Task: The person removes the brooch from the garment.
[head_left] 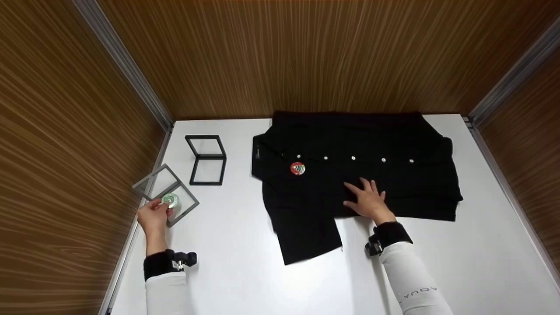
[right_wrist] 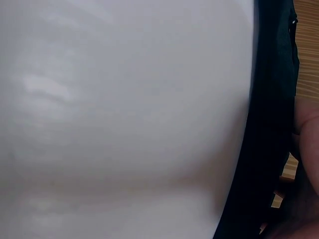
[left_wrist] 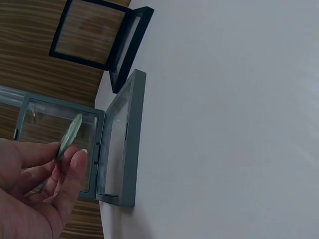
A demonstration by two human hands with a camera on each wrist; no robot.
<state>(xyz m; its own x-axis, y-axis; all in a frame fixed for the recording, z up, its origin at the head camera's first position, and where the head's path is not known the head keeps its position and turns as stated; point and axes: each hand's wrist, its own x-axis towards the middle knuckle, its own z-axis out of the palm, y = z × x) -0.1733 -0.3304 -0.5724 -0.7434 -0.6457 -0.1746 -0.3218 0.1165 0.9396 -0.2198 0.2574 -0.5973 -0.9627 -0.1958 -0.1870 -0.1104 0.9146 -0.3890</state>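
Note:
In the head view my left hand [head_left: 153, 215] pinches a round green badge [head_left: 170, 201] above an opened grey display frame [head_left: 189, 214] with clear panes. From the left wrist view, the badge [left_wrist: 71, 135] is seen edge-on between thumb and fingers, in front of the grey frame [left_wrist: 130, 149]. My right hand [head_left: 367, 200] rests with spread fingers on a black buttoned shirt [head_left: 306, 210] lying flat. A round red badge [head_left: 297, 168] with a tree-like print sits on the shirt near its collar. The right wrist view shows only part of that hand [right_wrist: 308, 144] beside the dark cloth.
A second display frame [head_left: 209, 156], black and opened, stands behind the grey one. Wood-grain walls [head_left: 306, 57] enclose the white table [head_left: 245, 271] at the back and both sides. The shirt reaches the table's back edge.

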